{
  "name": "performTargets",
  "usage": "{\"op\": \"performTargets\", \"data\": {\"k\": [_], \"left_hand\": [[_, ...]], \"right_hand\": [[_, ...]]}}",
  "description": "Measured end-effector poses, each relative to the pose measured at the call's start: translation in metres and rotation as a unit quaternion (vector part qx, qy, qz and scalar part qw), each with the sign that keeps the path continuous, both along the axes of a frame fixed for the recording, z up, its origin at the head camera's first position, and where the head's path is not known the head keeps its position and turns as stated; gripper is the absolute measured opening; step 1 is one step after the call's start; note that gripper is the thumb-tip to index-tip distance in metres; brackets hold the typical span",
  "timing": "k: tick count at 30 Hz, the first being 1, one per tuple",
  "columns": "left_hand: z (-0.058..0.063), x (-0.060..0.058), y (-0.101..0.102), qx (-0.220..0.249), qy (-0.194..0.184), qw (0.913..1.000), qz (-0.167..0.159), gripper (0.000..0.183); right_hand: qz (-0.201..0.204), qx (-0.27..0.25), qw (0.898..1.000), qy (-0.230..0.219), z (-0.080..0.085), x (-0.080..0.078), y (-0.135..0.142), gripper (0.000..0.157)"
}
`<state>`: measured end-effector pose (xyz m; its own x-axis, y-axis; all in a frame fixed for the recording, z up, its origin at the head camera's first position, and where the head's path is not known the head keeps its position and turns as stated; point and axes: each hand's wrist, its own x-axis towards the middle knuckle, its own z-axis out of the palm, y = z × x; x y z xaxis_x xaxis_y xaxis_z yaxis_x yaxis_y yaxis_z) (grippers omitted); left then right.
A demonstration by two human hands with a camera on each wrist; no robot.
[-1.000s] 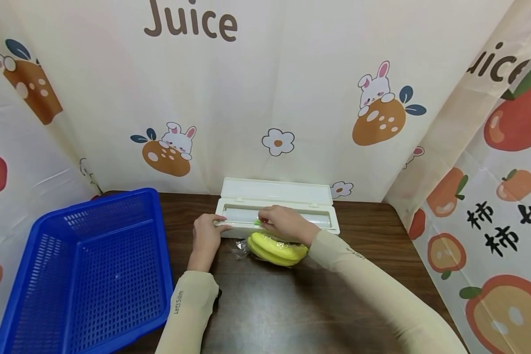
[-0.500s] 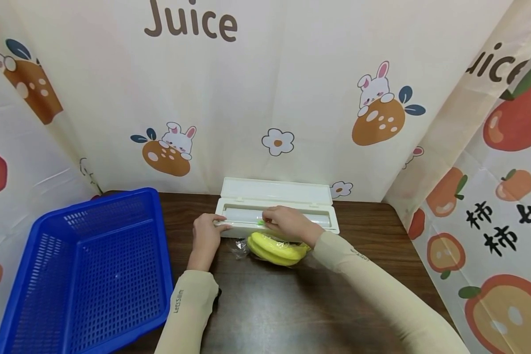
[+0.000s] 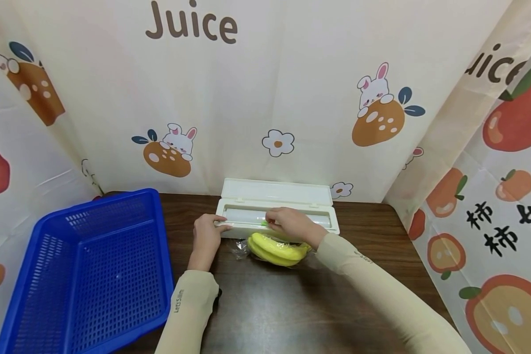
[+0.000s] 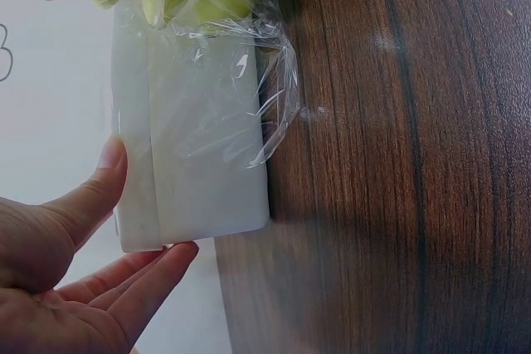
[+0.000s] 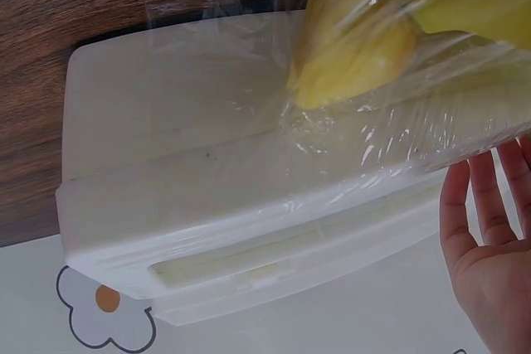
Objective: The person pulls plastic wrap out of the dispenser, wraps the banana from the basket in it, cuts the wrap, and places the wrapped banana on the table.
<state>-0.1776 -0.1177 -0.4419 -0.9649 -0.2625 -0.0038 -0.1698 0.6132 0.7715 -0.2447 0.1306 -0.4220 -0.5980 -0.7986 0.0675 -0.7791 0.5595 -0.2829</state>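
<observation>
A white cling film dispenser [image 3: 241,229] lies on the table with its lid [image 3: 274,191] raised behind it and a film roll [image 3: 241,216] inside. My left hand [image 3: 205,241] grips its left end, thumb on one face and fingers round the corner. At the front rail my right hand [image 3: 294,225] pinches a small green slide cutter [image 3: 264,223], mostly hidden under the fingers. Yellow bananas [image 3: 274,250] lie against the dispenser's front, covered by clear film [image 4: 278,105]. In the right wrist view the film stretches from the bananas over the dispenser's front.
A large blue plastic basket [image 3: 115,275] stands on the left of the dark wooden table [image 3: 265,305]. Printed curtains [image 3: 230,98] hang close behind the dispenser and along both sides.
My right hand has slid slightly to the right along the dispenser's front rail, and the green cutter has moved with it. My left hand keeps its hold; the bananas stay in place.
</observation>
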Motion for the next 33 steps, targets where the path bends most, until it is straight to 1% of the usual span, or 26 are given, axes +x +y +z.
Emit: {"op": "performTargets", "data": {"k": [7,14,21,26,29,33], "left_hand": [[0.0,0.0,0.001,0.003,0.006,1.0,0.0,0.026],[0.001,0.0,0.001,0.01,0.004,0.9999,0.002,0.026],[0.0,0.0,0.001,-0.001,0.012,0.9999,0.006,0.026],[-0.001,-0.001,0.002,-0.004,0.016,0.9998,0.007,0.027],[0.0,-0.002,0.002,-0.003,0.011,0.9999,0.008,0.028],[0.001,-0.001,0.001,0.0,0.002,1.0,0.006,0.029]], "right_hand": [[0.001,0.003,1.0,-0.003,0.001,0.0,0.004,0.008],[-0.006,0.006,1.0,-0.005,0.0,-0.001,0.009,0.007],[-0.004,-0.001,1.0,0.001,0.0,-0.001,0.013,0.007],[-0.01,-0.002,1.0,0.002,0.0,-0.001,0.015,0.006],[-0.009,0.001,1.0,0.005,0.0,0.0,0.015,0.006],[-0.01,0.007,1.0,-0.007,0.002,0.0,0.013,0.007]]}}
